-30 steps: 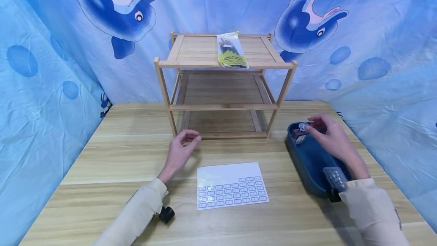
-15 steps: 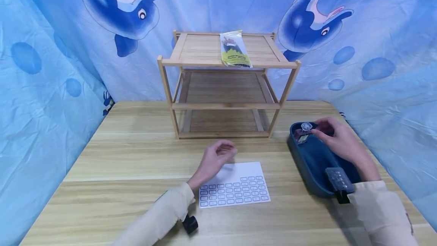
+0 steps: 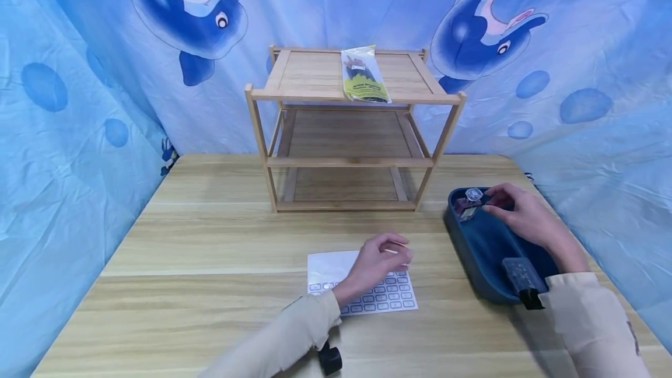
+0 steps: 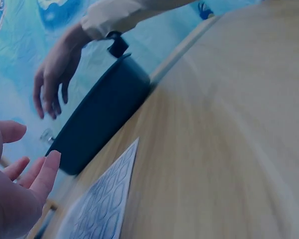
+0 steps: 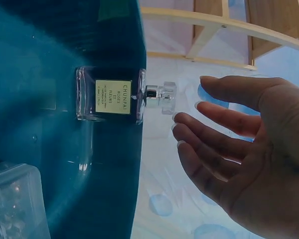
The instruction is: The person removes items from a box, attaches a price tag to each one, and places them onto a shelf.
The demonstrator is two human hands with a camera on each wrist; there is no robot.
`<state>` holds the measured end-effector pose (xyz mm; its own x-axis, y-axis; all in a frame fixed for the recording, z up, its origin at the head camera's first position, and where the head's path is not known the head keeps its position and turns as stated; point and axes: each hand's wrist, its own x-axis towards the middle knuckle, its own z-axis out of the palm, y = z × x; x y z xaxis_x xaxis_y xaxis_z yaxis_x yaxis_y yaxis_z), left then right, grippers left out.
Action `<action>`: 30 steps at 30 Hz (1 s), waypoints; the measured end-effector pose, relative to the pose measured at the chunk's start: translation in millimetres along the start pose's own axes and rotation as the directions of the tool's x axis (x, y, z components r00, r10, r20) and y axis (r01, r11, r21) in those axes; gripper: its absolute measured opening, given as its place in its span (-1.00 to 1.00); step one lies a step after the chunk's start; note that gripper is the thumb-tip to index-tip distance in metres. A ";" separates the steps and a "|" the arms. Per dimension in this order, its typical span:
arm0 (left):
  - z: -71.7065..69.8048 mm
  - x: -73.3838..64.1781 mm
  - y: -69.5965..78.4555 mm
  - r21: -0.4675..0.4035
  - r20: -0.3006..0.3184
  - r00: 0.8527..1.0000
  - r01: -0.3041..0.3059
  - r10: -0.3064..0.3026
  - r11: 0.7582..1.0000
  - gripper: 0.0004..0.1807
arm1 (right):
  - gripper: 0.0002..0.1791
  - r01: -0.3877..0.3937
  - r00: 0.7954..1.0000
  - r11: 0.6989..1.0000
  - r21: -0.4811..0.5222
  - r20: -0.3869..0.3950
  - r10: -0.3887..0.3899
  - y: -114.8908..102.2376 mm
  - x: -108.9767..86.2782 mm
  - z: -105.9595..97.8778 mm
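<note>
A perfume bottle (image 5: 113,97) with a clear faceted cap stands at the far end of a dark blue basin (image 3: 480,249). My right hand (image 3: 525,217) hovers over the basin beside the cap. Its fingers are loosely curved, apart from the bottle, and hold nothing, as the right wrist view shows. My left hand (image 3: 375,264) passes above a white sheet (image 3: 328,261) printed with rows of small framed labels, covering part of it. Nothing lies between its relaxed fingers (image 4: 45,177).
A three-tier wooden rack (image 3: 352,162) stands at the back of the table. On its top shelf lies a yellow and white packet (image 3: 364,77). A clear plastic box (image 5: 15,204) with small transparent pieces sits in the basin's near end. Blue dolphin-printed curtains (image 3: 52,162) surround the table.
My left hand has swept right from in front of the rack to above the label sheet. My right hand has drawn slightly away from the bottle's cap. The head view has shifted a little.
</note>
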<state>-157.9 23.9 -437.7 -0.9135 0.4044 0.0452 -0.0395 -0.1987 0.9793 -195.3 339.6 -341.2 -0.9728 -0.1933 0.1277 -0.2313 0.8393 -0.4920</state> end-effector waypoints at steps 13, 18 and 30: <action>44.5 1.3 -17.3 -0.053 0.059 0.996 0.072 -0.069 0.996 -0.68 | -0.61 -0.016 0.999 1.000 -0.020 0.046 0.017 2.0 7.6 -1.2; 67.3 3.9 -24.1 -0.091 0.028 0.995 0.100 -0.098 0.991 -0.70 | -0.59 -0.024 0.998 1.000 -0.020 0.057 0.025 2.3 9.8 -0.8; 107.6 5.2 -31.4 -0.201 -0.096 0.978 0.162 -0.184 0.966 -0.80 | -0.62 -0.008 0.999 1.000 0.002 0.038 0.008 7.5 14.7 -0.9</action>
<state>-117.9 128.3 -447.0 -0.9251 0.3465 -0.1552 -0.2678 -0.3057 0.9137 -211.4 343.5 -342.2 -0.9743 -0.2059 0.0913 -0.2238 0.8398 -0.4945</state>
